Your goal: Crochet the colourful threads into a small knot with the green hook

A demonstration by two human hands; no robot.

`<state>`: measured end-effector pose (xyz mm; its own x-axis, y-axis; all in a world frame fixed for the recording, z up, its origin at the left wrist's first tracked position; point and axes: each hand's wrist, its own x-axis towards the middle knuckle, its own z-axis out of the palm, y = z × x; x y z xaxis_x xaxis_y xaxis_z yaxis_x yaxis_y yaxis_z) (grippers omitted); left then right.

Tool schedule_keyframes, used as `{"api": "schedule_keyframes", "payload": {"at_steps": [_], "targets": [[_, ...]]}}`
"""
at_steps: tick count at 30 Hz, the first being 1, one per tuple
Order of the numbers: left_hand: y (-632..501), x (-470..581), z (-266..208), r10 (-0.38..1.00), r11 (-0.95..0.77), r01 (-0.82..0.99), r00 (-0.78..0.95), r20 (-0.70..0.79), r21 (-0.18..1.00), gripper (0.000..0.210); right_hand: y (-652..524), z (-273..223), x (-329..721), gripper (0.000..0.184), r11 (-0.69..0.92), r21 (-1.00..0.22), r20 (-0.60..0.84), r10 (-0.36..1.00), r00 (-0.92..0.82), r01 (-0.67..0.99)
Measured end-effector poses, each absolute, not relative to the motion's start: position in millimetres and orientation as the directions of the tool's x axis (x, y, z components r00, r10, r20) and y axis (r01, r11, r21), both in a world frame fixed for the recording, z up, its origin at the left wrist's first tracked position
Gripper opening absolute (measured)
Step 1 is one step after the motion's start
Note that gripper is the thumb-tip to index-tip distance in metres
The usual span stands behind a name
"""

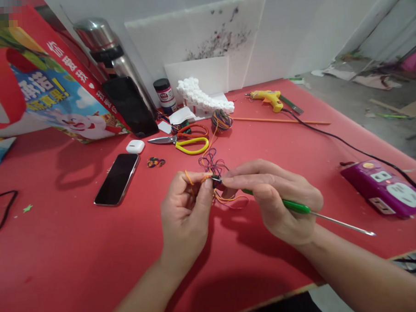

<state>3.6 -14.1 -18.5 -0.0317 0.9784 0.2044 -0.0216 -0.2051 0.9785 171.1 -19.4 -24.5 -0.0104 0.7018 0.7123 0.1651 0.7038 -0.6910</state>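
My left hand (186,212) pinches a small piece of multicoloured crochet work (216,181) between thumb and forefinger, with an orange strand looped over its fingers. A double-ended crochet hook (296,206) with a green grip is held in my right hand (282,198); its far metal end points to the lower right. The hook's near tip meets the crochet work, though fingers partly hide it. Loose coils of multicoloured yarn (211,161) lie on the red table just beyond my hands. From the yarn ball (222,121) a strand runs down toward them.
Scissors (186,141), a small crocheted piece (156,162), a phone (117,179) and a white earphone case (135,146) lie left of the yarn. A yellow glue gun (267,99) and purple power socket (387,188) are at right. A gift bag (70,88) and steel flask (95,34) stand back left.
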Motion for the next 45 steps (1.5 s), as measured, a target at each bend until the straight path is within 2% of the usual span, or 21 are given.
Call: {"api": "schedule_keyframes", "payload": {"at_steps": [5,12,17,21,27,33,37,45], "targets": [[-14,6,-13,0.979,-0.198,-0.007,-0.060,0.197,0.980,0.009,-20,-24,172,0.026,0.712,-0.673,0.723,0.690,-0.025,0.201],[-15,9,-16,0.982,-0.163,-0.050,-0.101,0.157,0.985,0.015,-27,-20,171,0.028,0.718,-0.596,0.736,0.668,-0.113,0.360],[-20,8,-19,0.968,-0.191,0.066,-0.154,0.199,0.979,0.013,-31,-19,170,0.024,0.743,-0.510,0.751,0.630,-0.196,0.433],[-23,8,-23,0.943,-0.224,0.174,-0.208,0.258,0.959,0.009,-33,-20,167,0.028,0.743,-0.436,0.764,0.604,-0.228,0.507],[-22,10,-28,0.927,-0.226,0.178,-0.262,0.268,0.958,0.009,-32,-29,158,0.035,0.709,-0.367,0.781,0.586,-0.215,0.602],[-18,13,-26,0.920,-0.233,0.127,-0.292,0.261,0.964,0.012,-31,-33,154,0.032,0.726,-0.365,0.805,0.561,-0.194,0.583],[-17,11,-28,0.911,-0.253,0.147,-0.297,0.286,0.956,0.010,-32,-30,153,0.039,0.724,-0.299,0.806,0.541,-0.242,0.622],[-16,10,-33,0.904,-0.276,0.139,-0.299,0.306,0.951,0.010,-28,-32,148,0.045,0.714,-0.270,0.832,0.511,-0.217,0.646]]}}
